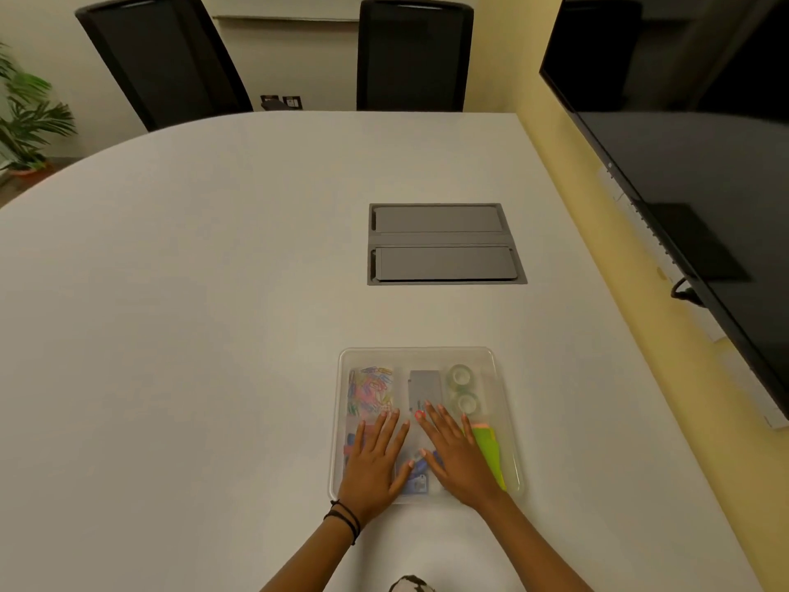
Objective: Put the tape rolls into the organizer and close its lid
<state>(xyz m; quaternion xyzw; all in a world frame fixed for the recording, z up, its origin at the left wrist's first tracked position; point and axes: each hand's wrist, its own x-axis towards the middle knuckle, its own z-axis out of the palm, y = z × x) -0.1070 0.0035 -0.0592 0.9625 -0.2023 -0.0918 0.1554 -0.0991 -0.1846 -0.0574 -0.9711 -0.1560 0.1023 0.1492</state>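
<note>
A clear plastic organizer (pixel 504 403) lies on the white table near me, with its translucent lid down over it. Through the lid two clear tape rolls (pixel 462 388) show in the far right compartment, one behind the other. My left hand (pixel 375 457) lies flat, palm down, on the near left part of the lid. My right hand (pixel 454 452) lies flat on the near middle, fingers spread. Neither hand holds anything.
Inside the organizer are coloured paper clips (pixel 370 388), a grey box (pixel 424 388) and green sticky notes (pixel 489 452). A grey cable hatch (pixel 444 243) sits in the table beyond. Two black chairs (pixel 414 53) stand at the far edge; a large dark screen (pixel 691 173) hangs at the right.
</note>
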